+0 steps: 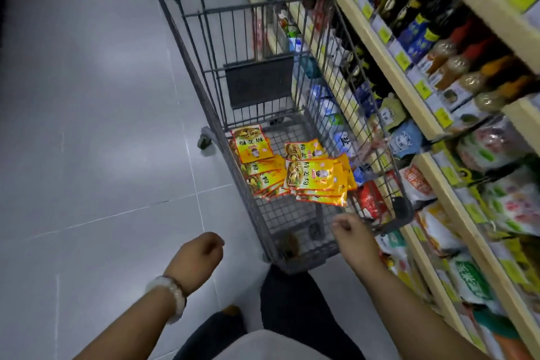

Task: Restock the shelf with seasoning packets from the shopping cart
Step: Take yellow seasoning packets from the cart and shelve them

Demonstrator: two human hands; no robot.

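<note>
Packets [317,181]: yellow, red-edged, heaped in cart [280,137] | left hand [198,257], right hand [352,232]: loosely curled, empty

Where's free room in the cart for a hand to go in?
Bare mesh at the near end of the cart, between the packets and the right hand; also the far end below the dark flap. The middle is crowded with packets.
</note>
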